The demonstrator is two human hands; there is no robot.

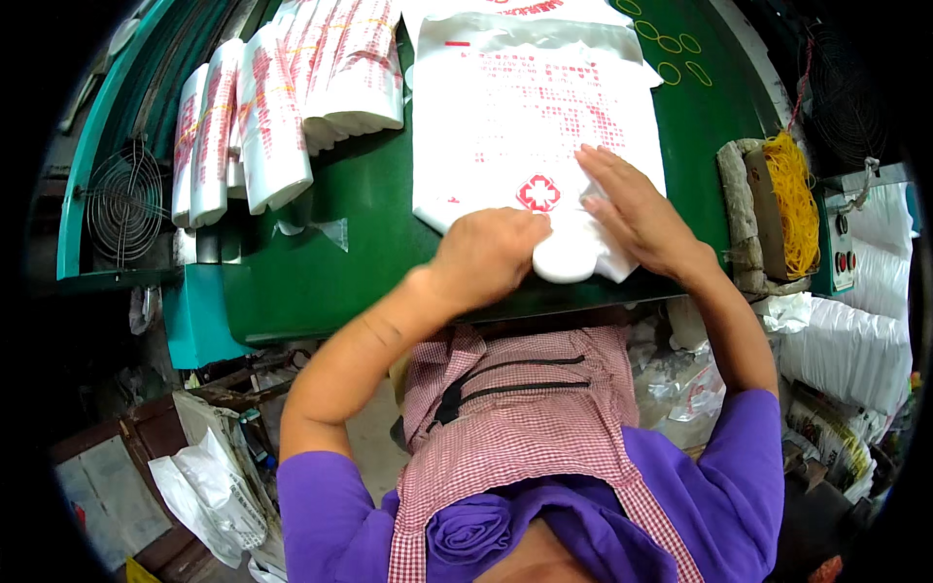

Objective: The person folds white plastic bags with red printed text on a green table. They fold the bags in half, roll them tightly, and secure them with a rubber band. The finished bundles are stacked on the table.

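A flat stack of white plastic bags (525, 117) with red print and a red emblem lies on the green worktable in front of me. Its near edge is curled over into a thick rounded fold (566, 260). My left hand (491, 253) is closed on the near left corner of the bags, beside the fold; its fingertips are tucked out of sight. My right hand (632, 212) lies on the right part of the stack, fingers stretched out and pointing up and left.
Rolled bundles of printed bags (277, 121), held by yellow bands, lie at the far left. Loose rubber bands (670, 44) are scattered at the far right. A box of yellow rubber bands (789, 209) stands at the right edge. Round wire fan guards (124, 204) flank the green table (360, 267).
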